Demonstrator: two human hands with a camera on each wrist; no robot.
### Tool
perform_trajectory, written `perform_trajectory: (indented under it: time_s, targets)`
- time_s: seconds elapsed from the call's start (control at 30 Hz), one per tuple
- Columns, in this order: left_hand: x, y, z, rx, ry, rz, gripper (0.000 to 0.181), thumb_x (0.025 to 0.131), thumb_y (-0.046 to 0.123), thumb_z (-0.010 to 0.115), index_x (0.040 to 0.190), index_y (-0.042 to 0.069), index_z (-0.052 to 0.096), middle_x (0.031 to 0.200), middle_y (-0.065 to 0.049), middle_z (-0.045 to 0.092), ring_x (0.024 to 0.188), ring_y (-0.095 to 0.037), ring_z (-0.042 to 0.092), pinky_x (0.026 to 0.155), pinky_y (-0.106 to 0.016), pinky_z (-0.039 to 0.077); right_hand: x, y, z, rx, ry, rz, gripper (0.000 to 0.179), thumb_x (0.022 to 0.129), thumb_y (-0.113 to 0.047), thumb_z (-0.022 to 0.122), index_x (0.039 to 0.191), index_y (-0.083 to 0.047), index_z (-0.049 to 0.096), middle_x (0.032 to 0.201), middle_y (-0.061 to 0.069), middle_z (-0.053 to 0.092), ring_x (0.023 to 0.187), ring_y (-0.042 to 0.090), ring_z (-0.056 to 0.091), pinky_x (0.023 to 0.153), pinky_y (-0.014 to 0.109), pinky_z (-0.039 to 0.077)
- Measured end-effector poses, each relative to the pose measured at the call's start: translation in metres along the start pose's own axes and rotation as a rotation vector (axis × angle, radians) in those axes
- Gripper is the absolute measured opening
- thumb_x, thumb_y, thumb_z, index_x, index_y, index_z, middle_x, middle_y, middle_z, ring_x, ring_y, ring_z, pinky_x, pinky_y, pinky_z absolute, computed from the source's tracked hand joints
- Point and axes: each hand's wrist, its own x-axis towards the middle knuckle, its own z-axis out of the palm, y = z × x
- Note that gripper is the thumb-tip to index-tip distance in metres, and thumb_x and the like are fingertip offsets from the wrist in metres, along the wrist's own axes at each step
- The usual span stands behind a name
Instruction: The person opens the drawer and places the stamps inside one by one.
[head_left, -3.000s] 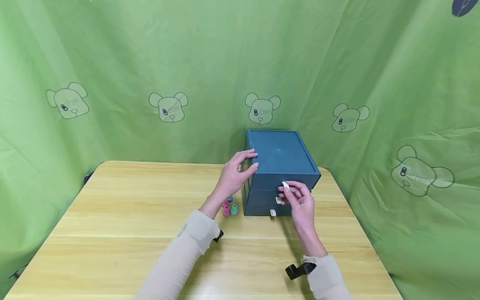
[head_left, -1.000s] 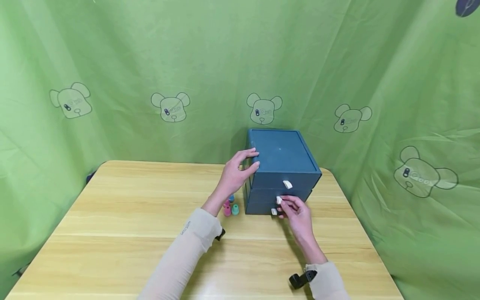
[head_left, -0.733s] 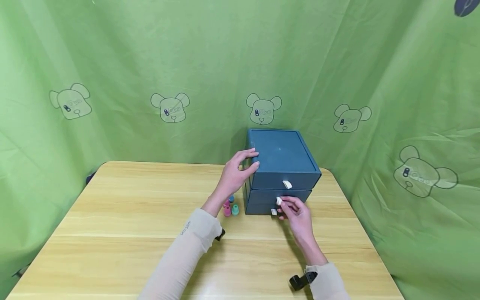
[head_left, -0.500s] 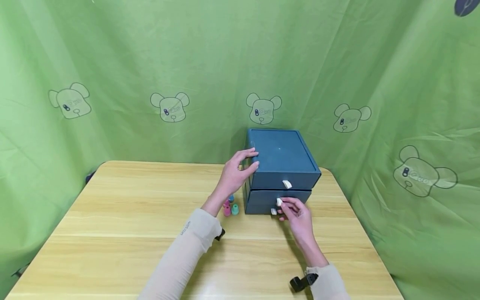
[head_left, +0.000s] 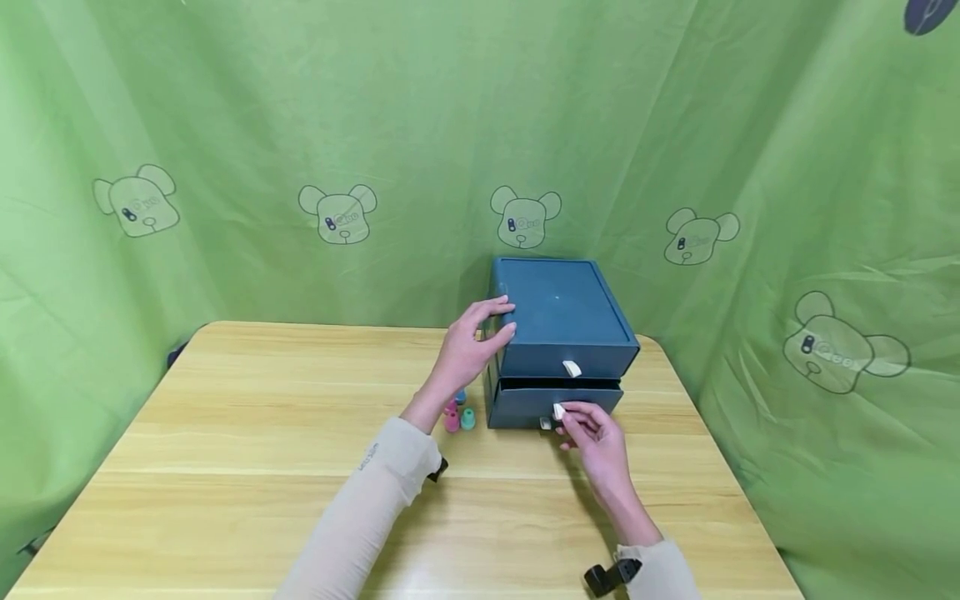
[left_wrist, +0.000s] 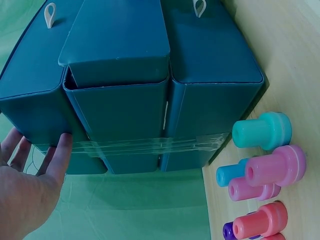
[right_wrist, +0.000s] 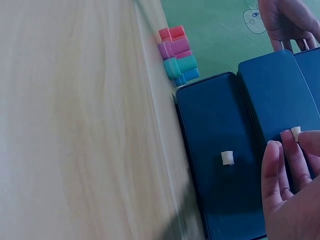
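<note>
A dark blue cabinet (head_left: 562, 300) with three stacked drawers stands at the back right of the table. My right hand (head_left: 600, 437) pinches the white pull tab (head_left: 558, 412) of the middle drawer (head_left: 517, 403), whose front juts out with a dark gap along its top. Seen from the left wrist, that middle drawer (left_wrist: 117, 35) protrudes past the two others. My left hand (head_left: 465, 350) rests its fingertips and thumb on the cabinet's upper left edge. The top drawer's tab (head_left: 572, 368) and the bottom drawer's tab (head_left: 546, 423) are untouched.
Left of the cabinet sit several small plastic peg-shaped pieces: teal (left_wrist: 262, 131), pink (left_wrist: 277, 166), coral (left_wrist: 262, 220), blue and purple. Clear tape (left_wrist: 150, 146) runs across the cabinet's side. A green curtain (head_left: 420, 125) hangs behind the wooden table (head_left: 262, 433).
My right hand has gone down from the top drawer's tab to the middle one and drawn that drawer partly out toward me. My left hand stays on the cabinet edge.
</note>
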Motion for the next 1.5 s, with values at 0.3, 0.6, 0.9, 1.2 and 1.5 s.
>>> perform_trajectory:
  time_s: [0.3, 0.6, 0.9, 1.2, 1.5]
  targets:
    - [0.0, 0.0, 0.0, 0.0, 0.002, 0.0, 0.043, 0.1, 0.048, 0.064, 0.14, 0.032, 0.062, 0.155, 0.019, 0.049, 0.15, -0.017, 0.041, 0.121, -0.061, 0.033, -0.007, 0.0, -0.003, 0.004, -0.017, -0.027, 0.025, 0.101, -0.002, 0.063, 0.125, 0.008, 0.062, 0.099, 0.008, 0.075, 0.082, 0.014, 0.072, 0.065, 0.026, 0.061]
    - [0.0, -0.001, 0.001, -0.001, 0.009, 0.001, 0.043, 0.1, 0.049, 0.063, 0.14, 0.033, 0.062, 0.154, 0.019, 0.049, 0.15, -0.018, 0.041, 0.12, -0.062, 0.034, -0.012, 0.001, -0.006, 0.0, -0.021, -0.02, 0.027, 0.101, -0.002, 0.063, 0.126, 0.008, 0.062, 0.102, 0.006, 0.076, 0.083, 0.012, 0.072, 0.065, 0.025, 0.061]
    - [0.0, -0.001, 0.002, 0.004, 0.01, -0.002, 0.043, 0.1, 0.049, 0.063, 0.14, 0.033, 0.062, 0.155, 0.019, 0.049, 0.15, -0.017, 0.041, 0.12, -0.061, 0.034, -0.019, -0.001, -0.009, -0.042, -0.017, -0.013, 0.024, 0.101, -0.001, 0.063, 0.124, 0.007, 0.063, 0.1, 0.01, 0.075, 0.081, 0.009, 0.071, 0.065, 0.028, 0.062]
    - [0.0, -0.001, 0.002, -0.008, 0.008, 0.002, 0.043, 0.101, 0.049, 0.063, 0.14, 0.033, 0.062, 0.154, 0.019, 0.049, 0.15, -0.017, 0.041, 0.121, -0.061, 0.034, -0.024, 0.0, -0.011, -0.056, -0.021, -0.024, 0.024, 0.101, -0.002, 0.063, 0.123, 0.008, 0.064, 0.095, 0.001, 0.076, 0.082, 0.012, 0.073, 0.064, 0.027, 0.062]
    - [-0.001, 0.0, 0.001, -0.003, 0.012, 0.002, 0.043, 0.1, 0.048, 0.064, 0.14, 0.032, 0.063, 0.154, 0.018, 0.049, 0.15, -0.017, 0.041, 0.12, -0.061, 0.034, -0.031, -0.001, -0.012, -0.083, -0.023, -0.024, 0.024, 0.102, -0.002, 0.063, 0.123, 0.008, 0.064, 0.096, 0.002, 0.076, 0.082, 0.01, 0.072, 0.065, 0.028, 0.062]
